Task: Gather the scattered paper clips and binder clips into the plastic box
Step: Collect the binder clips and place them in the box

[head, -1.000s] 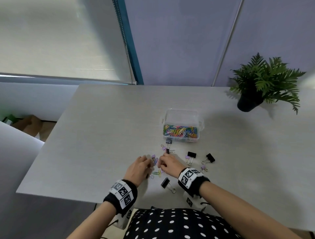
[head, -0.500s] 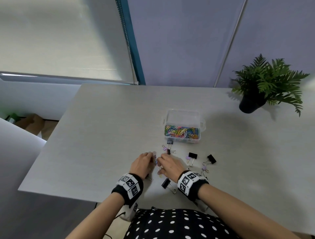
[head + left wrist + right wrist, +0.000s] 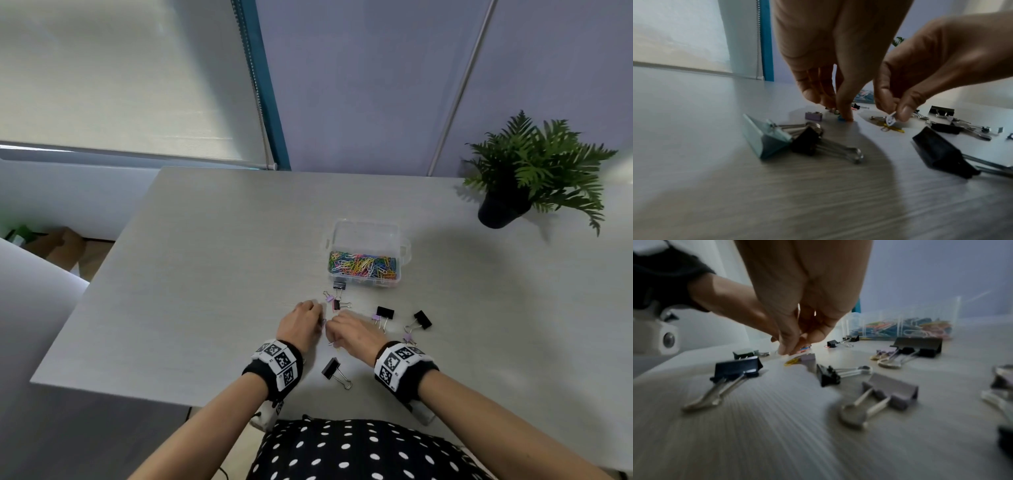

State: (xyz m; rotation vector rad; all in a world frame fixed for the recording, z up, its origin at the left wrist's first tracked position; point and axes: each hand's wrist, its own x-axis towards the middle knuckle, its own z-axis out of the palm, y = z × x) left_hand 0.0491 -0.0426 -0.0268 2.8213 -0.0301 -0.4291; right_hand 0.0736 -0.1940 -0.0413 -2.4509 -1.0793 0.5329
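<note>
The clear plastic box point(image 3: 368, 240) stands mid-table, part filled with coloured paper clips point(image 3: 363, 265). Just short of it both hands work side by side over a cluster of small clips. My left hand point(image 3: 836, 112) has its fingers curled down, thumb and fingertips closing on a small blue clip point(image 3: 841, 119) on the table. My right hand point(image 3: 894, 113) pinches a small pale clip point(image 3: 891, 119) just above a yellow paper clip point(image 3: 893, 129). Black binder clips point(image 3: 385, 312) lie scattered to the right, one point(image 3: 334, 369) between my wrists. A teal binder clip point(image 3: 764, 138) lies near my left wrist.
A potted fern point(image 3: 534, 178) stands at the table's far right. More small binder clips point(image 3: 337, 294) lie between my hands and the box. The table's near edge point(image 3: 137, 394) runs just behind my wrists; a window blind and purple wall are beyond.
Both hands have drawn closer together and lower over the small clips. The coloured clips visible between them a second ago are now mostly covered by the fingers.
</note>
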